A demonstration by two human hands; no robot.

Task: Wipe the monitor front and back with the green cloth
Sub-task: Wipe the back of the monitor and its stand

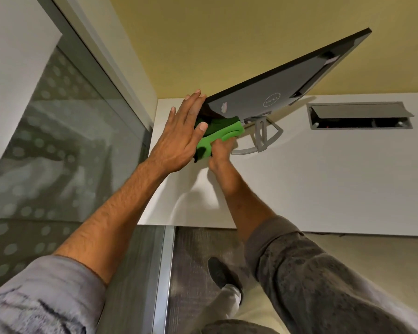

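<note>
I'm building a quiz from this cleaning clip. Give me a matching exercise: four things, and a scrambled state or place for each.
Things: 1 left hand; 2 right hand; 3 monitor; 4 cable hatch.
States: A grips the green cloth; B lid open, set in the white desk; C flat against the monitor's near edge; D back faces the camera.
Pairs: 1-C; 2-A; 3-D; 4-B.
</note>
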